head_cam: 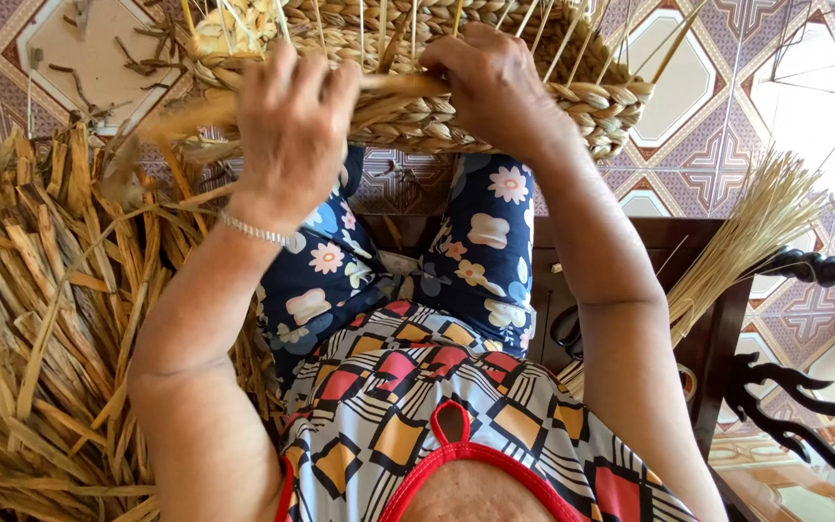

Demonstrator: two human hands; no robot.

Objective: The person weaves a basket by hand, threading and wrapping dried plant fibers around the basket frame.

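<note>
My left hand [292,135] clenched on flat dried strand [195,111], pulling it across woven basket [591,101] resting on my knees; my right hand [490,82] pinches same strand at wall; several braided rows done; upright stakes [572,39] unwoven above; fibre pile [41,319] at left.
</note>
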